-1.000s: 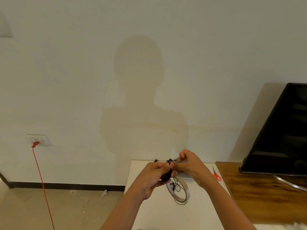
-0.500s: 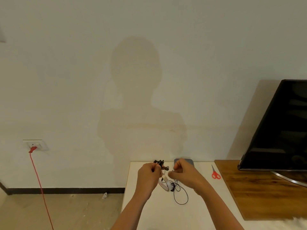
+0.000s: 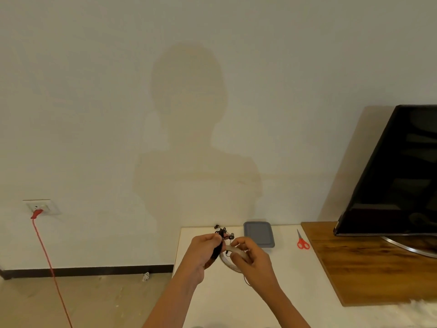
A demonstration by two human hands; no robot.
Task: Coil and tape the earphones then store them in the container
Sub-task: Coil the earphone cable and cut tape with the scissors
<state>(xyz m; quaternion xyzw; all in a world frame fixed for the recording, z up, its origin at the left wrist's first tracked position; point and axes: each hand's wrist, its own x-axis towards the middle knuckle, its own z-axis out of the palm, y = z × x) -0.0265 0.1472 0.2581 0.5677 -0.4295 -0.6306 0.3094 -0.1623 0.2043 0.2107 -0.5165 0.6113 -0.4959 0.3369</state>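
Observation:
Above the white table [image 3: 279, 299], my left hand [image 3: 203, 253] grips a coiled bundle of black earphones [image 3: 218, 247], whose earbuds stick out above my fingers. My right hand [image 3: 250, 258] pinches the cable beside the bundle, with its fingers curled over a whitish tape roll [image 3: 230, 262] that lies under both hands. A loose loop of cable hangs below my right hand. The grey container [image 3: 259, 234], with its lid on, sits at the back of the table just beyond my right hand.
Red-handled scissors [image 3: 302, 241] lie right of the container. A wooden board [image 3: 369, 263] carries a dark TV screen [image 3: 397, 171] at far right. A red cord [image 3: 49, 263] runs from a wall socket to the floor on the left.
Both hands have stayed close together over the tape roll. The loose cable loop on the table has shrunk, and the container now shows fully behind my right hand.

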